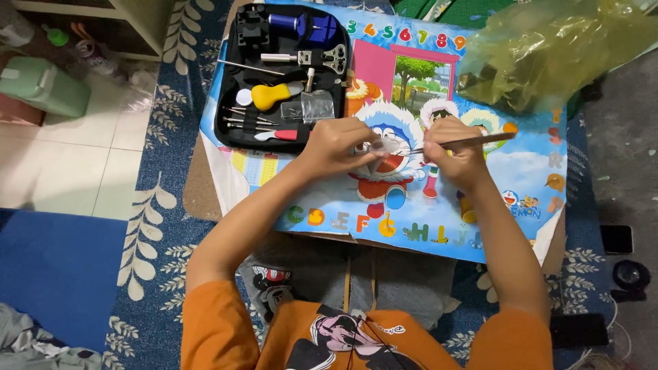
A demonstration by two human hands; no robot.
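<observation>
Small table [521, 199] sits in front of the person, on the rug [157, 226]; tool case [236, 89] lies open on its far-left corner, plastic bag [548, 55] on the far-right corner. Left hand [339, 147] and right hand [456, 154] meet over the table's middle, just right of the case, a thin tool [473, 142] running rightward from the right hand. Phone [617, 240] on the floor right of the table, lidded bin [44, 85] far left.

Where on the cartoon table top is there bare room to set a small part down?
Free patches: the near strip of the table top below both hands, and the right part between the right hand and the table's edge. Crowded: the tool case far left, the yellow plastic bag far right, the left hand mid-table.
</observation>
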